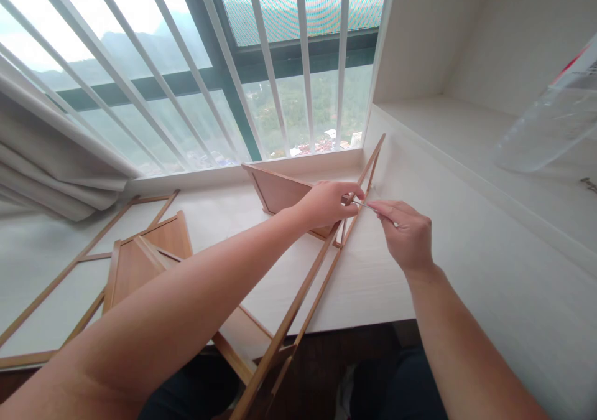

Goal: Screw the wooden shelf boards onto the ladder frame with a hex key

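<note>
The right fingers (385,207) pinch a thin metal rod (363,205); just beside them, the left fingers (355,190) grip a wooden frame (308,285), with a brown panel (278,191) to their left.

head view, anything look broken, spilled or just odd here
I see no spill, nor any damage on the wooden frame between the hands. Rainbow ripples cross the upper window pane, probably a camera effect. The clear bottle at far right appears tilted, perhaps from lens distortion.
</note>
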{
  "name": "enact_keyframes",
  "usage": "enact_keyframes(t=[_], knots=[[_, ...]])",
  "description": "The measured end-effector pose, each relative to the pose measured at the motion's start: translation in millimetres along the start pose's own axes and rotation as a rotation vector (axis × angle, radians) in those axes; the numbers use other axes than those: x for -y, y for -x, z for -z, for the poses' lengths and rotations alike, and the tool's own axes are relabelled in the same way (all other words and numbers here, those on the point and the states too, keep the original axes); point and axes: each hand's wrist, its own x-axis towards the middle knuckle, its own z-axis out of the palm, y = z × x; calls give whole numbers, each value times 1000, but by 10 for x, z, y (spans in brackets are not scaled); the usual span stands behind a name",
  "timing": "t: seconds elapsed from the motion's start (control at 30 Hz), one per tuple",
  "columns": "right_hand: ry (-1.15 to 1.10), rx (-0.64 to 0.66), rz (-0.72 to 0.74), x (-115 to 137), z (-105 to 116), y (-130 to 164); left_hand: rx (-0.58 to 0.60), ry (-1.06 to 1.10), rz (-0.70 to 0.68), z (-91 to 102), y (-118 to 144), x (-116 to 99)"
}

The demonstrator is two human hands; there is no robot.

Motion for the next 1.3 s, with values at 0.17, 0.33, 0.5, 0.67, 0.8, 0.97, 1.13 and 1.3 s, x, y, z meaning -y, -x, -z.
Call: enact_keyframes(t=[0.17,0.33,0.5,0.67,0.8,0.97,1.13,1.3], knots=[[9,-42,-3,-34,-36,23,2,-3,1,2,-2,-7],[19,3,-33,4,-13,-3,1,-6,-1,1,-3,-7],[10,13,-26,14,14,-15,3,-2,-1,-4,1,5],[-15,22,-61,1,10,-4,-5,5,-12,-3,5,15],[-81,39,-175,-6,-15,16,1,-5,-15,2,2,15],[-114,51,-242,-8,-20,12,-5,-12,-20,1,-4,16],[-119,91,-192,-6,23,-9,-6,-26,-19,3,0,10],[-77,97,-125,-7,50,-15,-2,-12,-18,-5,-3,22]])
